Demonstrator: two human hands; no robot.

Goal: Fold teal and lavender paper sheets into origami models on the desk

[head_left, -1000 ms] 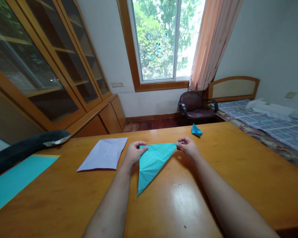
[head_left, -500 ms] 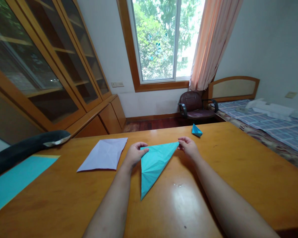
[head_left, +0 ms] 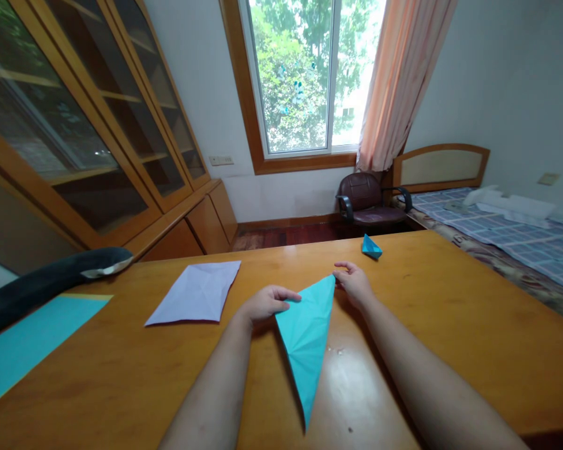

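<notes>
A turquoise sheet of paper, folded into a creased triangle, is held between my two hands above the table. My left hand pinches its upper left corner, thumb and fingers closed on the edge. At the top right corner, my right hand grips the tip between thumb and fingers, with one finger raised. The long point of the triangle hangs down toward me. Left of my hands lies a creased pale lilac sheet of paper. Beyond my right hand stands a small blue folded paper boat.
The wooden table spans the front. At its left are a turquoise sheet with a yellow edge and a dark, long padded object. Behind the table stand an office chair, a bed and a glass-fronted cabinet.
The folded turquoise paper has turned, its lower point swinging right and nearer to me. My left hand has moved right and down with its corner; my right hand has shifted slightly.
</notes>
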